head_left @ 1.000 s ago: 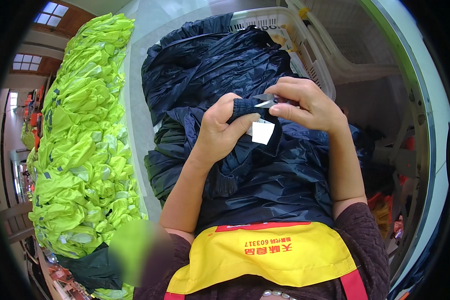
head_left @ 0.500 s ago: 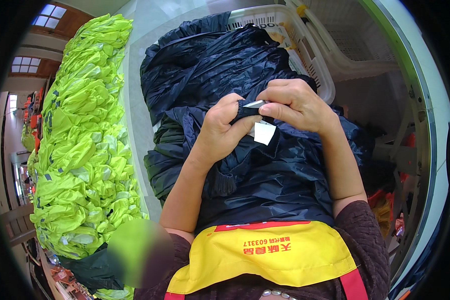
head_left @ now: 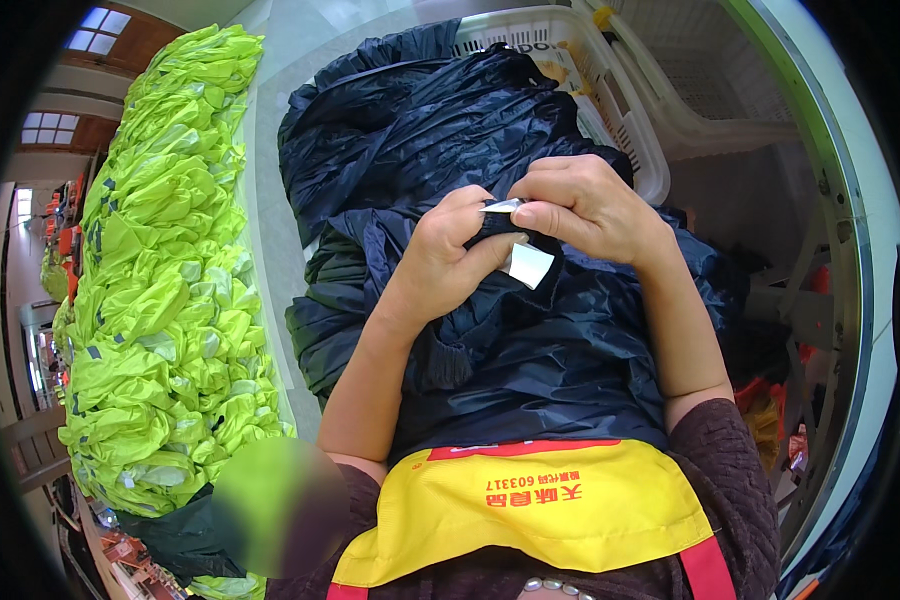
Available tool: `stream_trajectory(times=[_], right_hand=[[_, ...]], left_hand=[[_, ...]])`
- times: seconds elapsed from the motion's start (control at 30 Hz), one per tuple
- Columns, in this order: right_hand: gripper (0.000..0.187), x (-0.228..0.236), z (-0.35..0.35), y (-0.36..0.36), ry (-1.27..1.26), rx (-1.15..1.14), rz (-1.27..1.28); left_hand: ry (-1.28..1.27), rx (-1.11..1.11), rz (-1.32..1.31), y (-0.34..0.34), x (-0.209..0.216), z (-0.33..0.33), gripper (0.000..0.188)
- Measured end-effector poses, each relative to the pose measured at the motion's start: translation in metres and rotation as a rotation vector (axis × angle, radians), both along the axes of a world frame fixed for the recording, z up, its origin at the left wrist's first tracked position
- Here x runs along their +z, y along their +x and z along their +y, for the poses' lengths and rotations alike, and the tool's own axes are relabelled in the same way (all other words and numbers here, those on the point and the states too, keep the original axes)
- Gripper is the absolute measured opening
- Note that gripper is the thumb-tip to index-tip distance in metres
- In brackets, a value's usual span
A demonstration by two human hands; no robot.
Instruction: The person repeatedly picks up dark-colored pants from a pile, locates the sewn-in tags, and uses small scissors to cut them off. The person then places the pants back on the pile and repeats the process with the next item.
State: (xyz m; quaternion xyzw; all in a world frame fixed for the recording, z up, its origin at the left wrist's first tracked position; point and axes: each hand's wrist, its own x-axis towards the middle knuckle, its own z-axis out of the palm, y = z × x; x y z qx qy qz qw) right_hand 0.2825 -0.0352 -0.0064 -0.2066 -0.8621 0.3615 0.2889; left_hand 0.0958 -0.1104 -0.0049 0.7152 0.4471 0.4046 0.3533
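Top [head_left: 450,588]: dark plum-brown; right sleeve [head_left: 725,460] textured in a quilt-like pattern, ending near the elbow; left sleeve [head_left: 358,495] same dark colour; yellow apron [head_left: 540,525] over it, with red band [head_left: 530,449] along the far edge, broken by a small white patch; red lettering [head_left: 535,490] appears upside down; red strap [head_left: 711,570] at right; necklace [head_left: 558,587] of pale, rounded beads; left hand [head_left: 445,245] and right hand [head_left: 582,212] bare

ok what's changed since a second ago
The right hand shifted slightly left; the small silver metal blades in it, spread before, now sit close together. The white rectangular tag edged right. Nothing was visibly released. The left hand still pinches the dark navy fabric; the bright yellow-green garment pile stayed put.
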Motion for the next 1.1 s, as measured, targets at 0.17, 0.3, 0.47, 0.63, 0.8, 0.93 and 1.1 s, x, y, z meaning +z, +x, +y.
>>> stream_trajectory(times=[0.17, 0.3, 0.47, 0.63, 0.8, 0.93, 1.1], right_hand=[[0.03, -0.004, 0.002, -0.003, -0.154, -0.127, 0.243], [0.021, 0.019, -0.007, -0.007, -0.366, -0.096, 0.182], [0.013, 0.003, -0.015, -0.029, -0.026, -0.188, 0.293], [0.018, -0.011, -0.004, -0.027, -0.417, -0.372, 0.542], [0.03, 0.001, 0.011, 0.0, -0.43, -0.413, 0.409], [0.038, 0.006, 0.002, 0.005, -0.281, -0.229, 0.217], [0.033, 0.017, -0.004, 0.008, -0.2, -0.051, -0.06]], left_hand=[[-0.007, -0.016, -0.016, -0.001, 0.0, 0.0, 0.011], [0.034, 0.002, -0.047, 0.0, -0.001, 0.0, 0.012], [-0.044, 0.047, -0.127, 0.004, 0.0, 0.0, 0.012], [-0.02, 0.03, -0.062, -0.001, 0.0, 0.0, 0.01], [-0.043, 0.044, -0.129, -0.001, 0.001, -0.003, 0.008], [-0.087, 0.022, -0.168, -0.003, 0.003, -0.004, 0.008], [-0.124, 0.0, -0.272, -0.009, -0.006, -0.004, 0.012]])
